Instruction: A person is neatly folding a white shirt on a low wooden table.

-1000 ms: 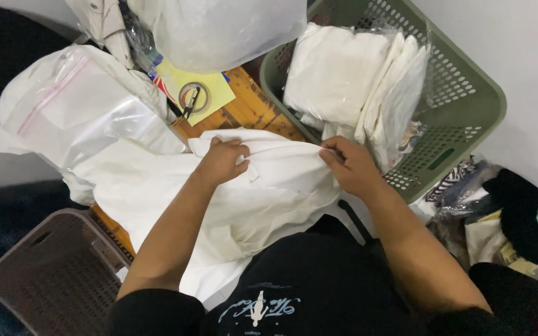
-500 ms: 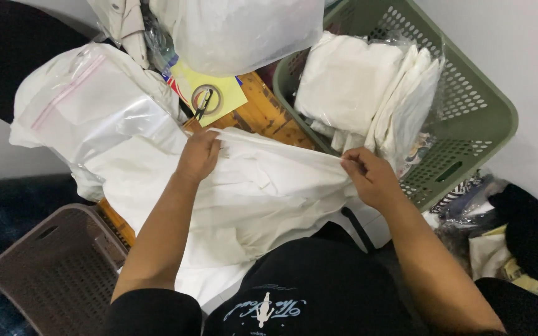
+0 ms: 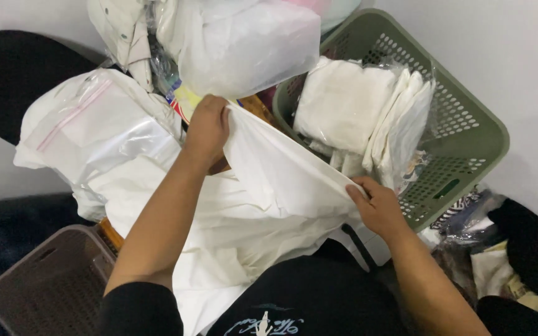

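Holding the white cloth [image 3: 269, 186] up by its top edge, the left hand [image 3: 207, 127] is closed tight on one corner, raised high. The right hand [image 3: 375, 205] is lower and nearer the body, fingers pinched shut on the other end of that edge. Held this way, the edge is pulled straight between them and the rest hangs down over the lap (it looks like a way to spread it flat). Just behind the right hand sits a green basket [image 3: 468, 112] with folded white cloths [image 3: 356, 112]. A clear bag [image 3: 88, 137] lies left of the left hand.
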